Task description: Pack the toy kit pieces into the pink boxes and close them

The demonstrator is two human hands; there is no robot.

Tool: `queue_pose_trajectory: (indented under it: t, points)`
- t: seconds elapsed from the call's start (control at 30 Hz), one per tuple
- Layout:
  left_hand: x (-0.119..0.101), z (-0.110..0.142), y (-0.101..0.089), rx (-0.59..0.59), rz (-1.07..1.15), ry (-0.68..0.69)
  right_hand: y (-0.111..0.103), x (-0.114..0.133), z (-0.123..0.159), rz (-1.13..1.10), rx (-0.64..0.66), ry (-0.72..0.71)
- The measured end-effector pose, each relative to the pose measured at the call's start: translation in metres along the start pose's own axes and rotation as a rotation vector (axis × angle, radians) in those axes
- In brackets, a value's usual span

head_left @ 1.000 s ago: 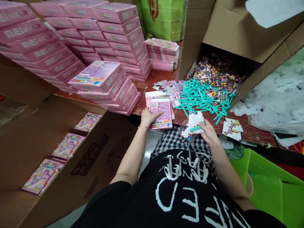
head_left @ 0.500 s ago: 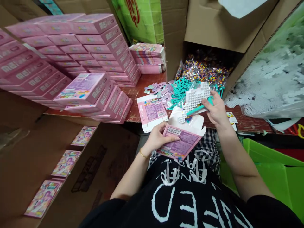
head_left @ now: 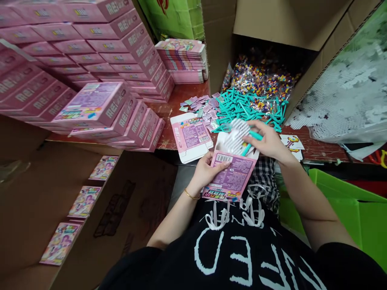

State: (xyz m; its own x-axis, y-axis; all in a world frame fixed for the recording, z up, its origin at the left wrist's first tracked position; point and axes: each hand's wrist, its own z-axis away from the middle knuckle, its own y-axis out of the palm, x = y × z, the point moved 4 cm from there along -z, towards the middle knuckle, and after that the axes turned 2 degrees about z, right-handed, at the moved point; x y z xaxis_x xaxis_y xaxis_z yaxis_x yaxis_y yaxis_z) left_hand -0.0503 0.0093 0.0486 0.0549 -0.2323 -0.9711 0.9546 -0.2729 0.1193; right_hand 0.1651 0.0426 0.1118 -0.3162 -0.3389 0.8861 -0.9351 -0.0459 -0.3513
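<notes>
While my left hand [head_left: 208, 171] is clamping the open pink box [head_left: 231, 179] above my lap, my right hand [head_left: 267, 141], grip pinched on the white peg board [head_left: 237, 133] and teal tool [head_left: 252, 141], is feeding them into the mouth. Judgement: keep flaps wide, slide contents flat. Beyond, the red worktop [head_left: 187, 94] is carrying a flat box blank [head_left: 192, 137], loose teal sticks [head_left: 248, 106], bead bags [head_left: 263, 78] and stacked pink boxes [head_left: 99, 60].

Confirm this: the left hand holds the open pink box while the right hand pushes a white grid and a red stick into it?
Not quite: the stick is teal, not red. The head view shows the left hand holding the open pink box while the right hand pushes the white grid in.
</notes>
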Motion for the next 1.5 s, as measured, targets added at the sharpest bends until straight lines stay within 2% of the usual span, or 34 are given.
queue_pose_trajectory:
  t: [0.1, 0.17, 0.33, 0.37, 0.4, 0.5, 0.53, 0.67, 0.8, 0.9, 0.93, 1.0, 1.07, 1.1, 1.13, 1.2, 1.27, 1.4, 1.5]
  points:
    - [0.004, 0.003, -0.003, -0.037, 0.039, -0.01, 0.012, 0.009, 0.0, 0.12, 0.158, -0.051]
    - [0.007, 0.005, -0.005, -0.057, 0.077, -0.009, 0.016, 0.009, 0.001, 0.148, 0.165, -0.059]
    - [0.017, 0.003, -0.01, -0.09, 0.195, -0.023, 0.019, 0.001, 0.007, 0.178, -0.102, -0.035]
    - [0.019, 0.002, -0.01, -0.09, 0.219, -0.032, 0.023, 0.001, 0.008, 0.173, -0.084, -0.038]
    - [0.02, 0.001, -0.01, -0.083, 0.239, -0.035, 0.028, 0.001, 0.008, 0.164, -0.013, -0.038]
    - [0.02, 0.0, -0.011, -0.038, 0.272, 0.013, 0.047, 0.009, 0.01, 0.188, 0.317, -0.095]
    - [0.02, 0.0, -0.012, -0.028, 0.277, 0.036, 0.05, 0.013, 0.011, 0.237, 0.356, -0.141]
    - [0.024, 0.002, -0.018, -0.066, 0.286, 0.079, 0.044, 0.025, 0.013, 0.433, 0.132, -0.281]
    - [0.031, 0.001, -0.02, -0.094, 0.299, 0.065, 0.052, 0.017, 0.02, 0.423, 0.245, -0.175]
    - [0.034, 0.0, -0.019, -0.085, 0.292, 0.067, 0.055, 0.02, 0.018, 0.468, 0.102, -0.205]
    - [0.034, 0.0, -0.018, -0.075, 0.277, 0.076, 0.058, 0.024, 0.017, 0.484, 0.103, -0.249]
    - [0.033, 0.0, -0.018, -0.057, 0.232, 0.105, 0.065, 0.029, 0.013, 0.518, 0.227, -0.302]
    - [0.033, 0.0, -0.019, -0.056, 0.198, 0.127, 0.063, 0.027, 0.01, 0.56, 0.343, -0.276]
    - [0.033, 0.0, -0.021, -0.068, 0.185, 0.143, 0.058, 0.024, 0.01, 0.568, 0.343, -0.251]
    - [0.033, 0.001, -0.023, -0.088, 0.169, 0.17, 0.051, 0.019, 0.012, 0.554, 0.288, -0.232]
    - [0.034, 0.0, -0.029, -0.133, 0.117, 0.255, 0.037, 0.005, 0.02, 0.448, 0.094, -0.182]
    - [0.035, -0.001, -0.034, -0.159, 0.041, 0.337, 0.035, -0.019, 0.037, 0.227, -0.063, -0.068]
    - [0.041, -0.011, -0.04, -0.152, -0.065, 0.347, 0.073, -0.061, 0.069, -0.222, -0.098, 0.178]
    - [0.043, -0.017, -0.038, -0.103, -0.079, 0.319, 0.091, -0.065, 0.075, -0.285, -0.166, 0.173]
